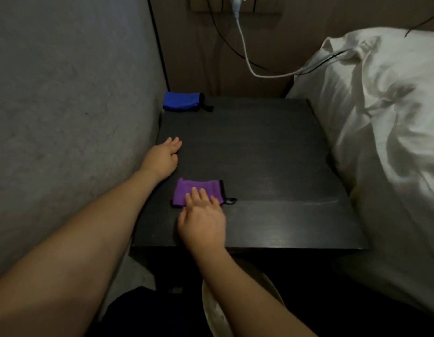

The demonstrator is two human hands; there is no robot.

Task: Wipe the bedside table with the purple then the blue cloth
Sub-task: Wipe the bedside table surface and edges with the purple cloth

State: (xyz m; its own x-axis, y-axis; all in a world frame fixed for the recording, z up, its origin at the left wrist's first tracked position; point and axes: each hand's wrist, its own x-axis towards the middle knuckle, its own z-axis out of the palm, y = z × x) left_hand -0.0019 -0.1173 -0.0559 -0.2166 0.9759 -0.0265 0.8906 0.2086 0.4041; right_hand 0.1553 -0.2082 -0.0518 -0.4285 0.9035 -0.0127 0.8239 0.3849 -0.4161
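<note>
In the head view, a dark bedside table [272,152] was seen from above, set between a grey wall [65,105] on the left and a bed with a white pillow [381,117] on the right.

The purple cloth [194,190] was laid flat on the table, near the front edge and toward the left side. A small black loop could be seen at its right corner. The right hand [202,222] was laid palm down on the near part of this cloth. Its fingers [201,194] were spread a little and rested flat on the purple fabric. Nothing was pinched or gripped; the cloth was only pressed under the fingertips, while most of it showed beyond them.

The left hand [162,156] was placed farther back, by the table's left edge, close to the wall. Its fingers were stretched out loosely and nothing was held in it. It was well apart from both cloths.

The blue cloth [182,102] was folded in the far left corner of the table, against the wall. A white cable [245,52] was hung down behind the table.
</note>
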